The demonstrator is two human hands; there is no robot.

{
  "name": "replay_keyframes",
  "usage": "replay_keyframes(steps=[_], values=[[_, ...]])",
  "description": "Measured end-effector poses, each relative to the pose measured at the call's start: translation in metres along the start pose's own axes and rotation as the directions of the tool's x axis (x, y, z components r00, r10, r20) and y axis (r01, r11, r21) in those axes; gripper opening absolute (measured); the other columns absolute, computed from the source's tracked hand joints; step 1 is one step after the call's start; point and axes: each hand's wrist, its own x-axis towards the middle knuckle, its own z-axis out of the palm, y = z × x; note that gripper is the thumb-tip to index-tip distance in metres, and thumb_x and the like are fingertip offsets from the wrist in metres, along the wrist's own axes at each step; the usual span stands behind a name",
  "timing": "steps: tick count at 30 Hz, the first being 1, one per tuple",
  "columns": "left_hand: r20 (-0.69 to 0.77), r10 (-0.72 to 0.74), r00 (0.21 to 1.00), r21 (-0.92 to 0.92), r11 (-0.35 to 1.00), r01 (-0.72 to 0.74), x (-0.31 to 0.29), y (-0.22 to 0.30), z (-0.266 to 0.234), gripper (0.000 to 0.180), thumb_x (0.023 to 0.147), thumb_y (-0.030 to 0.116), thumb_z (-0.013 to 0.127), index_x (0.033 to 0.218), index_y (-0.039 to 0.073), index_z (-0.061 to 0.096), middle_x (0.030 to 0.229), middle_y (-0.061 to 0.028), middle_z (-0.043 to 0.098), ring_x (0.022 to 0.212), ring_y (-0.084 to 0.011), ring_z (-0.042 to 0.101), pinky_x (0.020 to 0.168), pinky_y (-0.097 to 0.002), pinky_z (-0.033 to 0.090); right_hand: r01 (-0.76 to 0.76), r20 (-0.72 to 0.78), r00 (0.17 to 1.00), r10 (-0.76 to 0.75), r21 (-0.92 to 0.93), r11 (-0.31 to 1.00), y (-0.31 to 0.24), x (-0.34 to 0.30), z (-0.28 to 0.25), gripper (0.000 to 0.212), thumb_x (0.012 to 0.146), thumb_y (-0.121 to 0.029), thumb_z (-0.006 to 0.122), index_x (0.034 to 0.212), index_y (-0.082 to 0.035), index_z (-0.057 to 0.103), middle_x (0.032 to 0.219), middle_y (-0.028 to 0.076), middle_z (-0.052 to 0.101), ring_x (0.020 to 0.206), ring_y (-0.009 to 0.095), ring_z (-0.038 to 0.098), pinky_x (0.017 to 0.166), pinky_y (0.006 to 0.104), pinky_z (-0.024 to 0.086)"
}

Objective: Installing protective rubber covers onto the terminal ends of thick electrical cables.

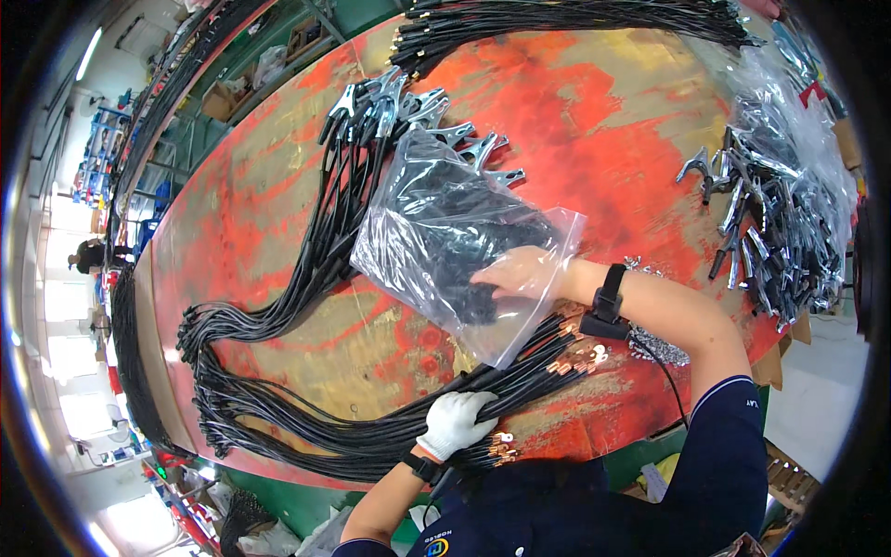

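My left hand (456, 423), in a white knitted glove, is closed over a thick bundle of black cables (320, 444) along the table's near edge. Bare copper lugs (503, 449) tip some cable ends just right of the glove. My bare right hand (525, 275) reaches inside a clear plastic bag (390, 255) holding many small black pieces (445, 218). Through the film its fingers look bent in among those pieces, and what they grip is hidden. More copper lugs (580, 359) lie below my right wrist, on other cable ends.
Metal clamps (380, 107) on cables lie behind the bag. Loose clamps (784, 237) are heaped at the right beside plastic film. Another black cable bundle (566, 20) crosses the far edge. Small silvery parts (661, 348) lie under my right forearm on the worn red table (594, 121).
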Motion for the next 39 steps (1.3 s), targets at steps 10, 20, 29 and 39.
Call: replay_keyframes(steps=[10, 20, 29, 39], values=[[0.048, 0.015, 0.999, 0.0, 1.0, -0.015, -0.001, -0.003, -0.002, 0.038, 0.073, 0.034, 0.067, 0.105, 0.015, 0.062, 0.087, -0.0084, 0.066, 0.081, -0.0254, 0.064, 0.073, -0.0376, 0.049, -0.158, 0.38, 0.919, 0.103, 0.116, 0.981, -0.002, 0.034, 0.011, 0.034, 0.078, -0.014, 0.057, 0.109, -0.001, 0.055, 0.096, 0.014, 0.056, 0.095, 0.031, 0.056, 0.083, 0.0387, 0.046], [0.09, -0.006, 0.996, -0.023, 1.0, 0.008, 0.001, -0.005, -0.003, 0.037, 0.073, 0.034, 0.066, 0.104, 0.015, 0.062, 0.087, -0.0086, 0.066, 0.081, -0.0254, 0.064, 0.072, -0.0377, 0.049, -0.054, 0.331, 0.942, 0.049, 0.005, 0.999, -0.011, 0.041, -0.029, 0.022, 0.083, -0.024, 0.06, 0.097, -0.008, 0.06, 0.098, 0.014, 0.059, 0.092, 0.031, 0.056, 0.083, 0.0421, 0.045], [0.01, 0.025, 1.0, -0.053, 0.998, -0.024, 0.002, -0.005, 0.001, 0.037, 0.065, 0.032, 0.072, 0.097, 0.015, 0.065, 0.079, -0.0066, 0.065, 0.075, -0.0252, 0.063, 0.067, -0.0374, 0.048, 0.058, 0.304, 0.944, -0.132, 0.239, 0.969, -0.007, 0.029, 0.006, 0.025, 0.084, -0.017, 0.053, 0.108, -0.011, 0.057, 0.104, 0.011, 0.058, 0.096, 0.03, 0.058, 0.082, 0.0376, 0.049], [0.008, 0.037, 0.999, -0.048, 0.998, -0.037, 0.002, -0.006, 0.001, 0.038, 0.065, 0.033, 0.072, 0.098, 0.016, 0.064, 0.079, -0.0062, 0.065, 0.076, -0.025, 0.063, 0.068, -0.038, 0.047, -0.5, 0.144, 0.858, 0.494, 0.456, 0.736, 0.024, 0.029, -0.055, 0.022, 0.075, -0.023, 0.071, 0.087, -0.007, 0.063, 0.085, 0.009, 0.063, 0.091, 0.019, 0.062, 0.081, 0.0337, 0.045]])
